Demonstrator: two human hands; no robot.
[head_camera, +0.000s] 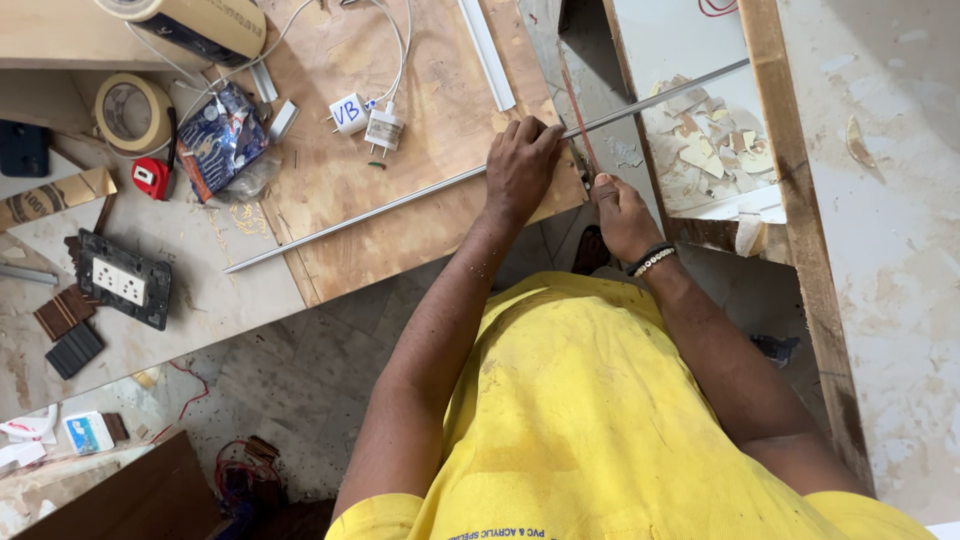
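Lying at the far left of the workbench are a roll of masking tape (132, 112), a small red tape measure (152, 178) and a dark switch plate with white sockets (125, 281), with a crumpled blue packet (222, 140) just beside the tape measure. Further right, two white plug adapters (367, 120) are sitting on the plywood board (330, 230), their cables trailing up and away. A long thin grey strip (350, 216) is running slantwise across that board, from its lower left edge up past the board's right corner and out over the gap toward a white tray of broken scraps (715, 150). The person in the yellow shirt is pressing the left hand (520, 165) flat on the strip right at the board's edge, fingers spread and bearing down to pin it. Just to the right, the right hand (622, 212), wearing a beaded bracelet at the wrist, is closed around the handle of a thin reddish blade (576, 112), which is crossing the strip close beside the left hand's fingertips. A wooden frame rail (800, 230) is standing along the far right.
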